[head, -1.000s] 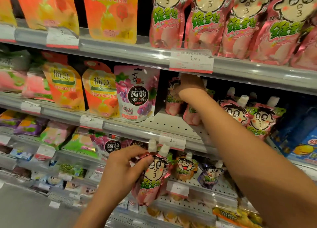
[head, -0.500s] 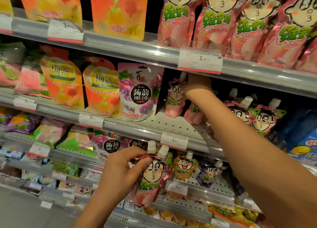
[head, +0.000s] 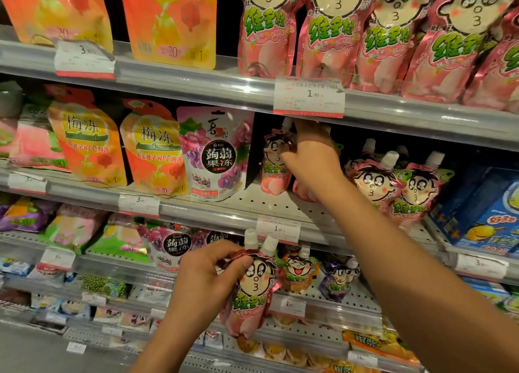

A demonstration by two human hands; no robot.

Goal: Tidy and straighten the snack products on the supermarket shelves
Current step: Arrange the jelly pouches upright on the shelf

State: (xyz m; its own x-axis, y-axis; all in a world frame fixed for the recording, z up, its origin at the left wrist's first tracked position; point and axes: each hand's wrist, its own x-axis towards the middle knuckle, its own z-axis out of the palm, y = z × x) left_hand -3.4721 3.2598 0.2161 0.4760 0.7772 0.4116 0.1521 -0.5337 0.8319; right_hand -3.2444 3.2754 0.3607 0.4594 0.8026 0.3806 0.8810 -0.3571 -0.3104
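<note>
My left hand (head: 202,277) grips two pink spouted jelly pouches (head: 252,294) with a cartoon face, held in front of the lower shelves. My right hand (head: 311,159) reaches into the middle shelf (head: 224,212) and is closed around the top of a pink pouch (head: 273,165) standing upright there; a second pouch behind my wrist is mostly hidden. To the right, a group of the same pink pouches (head: 393,184) stands leaning on that shelf.
A purple grape konjac pouch (head: 216,153) and orange plum jelly pouches (head: 151,148) stand left of my right hand. Large pink pouches (head: 337,30) fill the top shelf. A blue box (head: 488,215) sits at right. Price tags (head: 309,96) line the shelf rails.
My right hand has shifted a little forward and down on the pouch on the middle shelf, pulling it more upright. The left hand keeps its pouches almost still.
</note>
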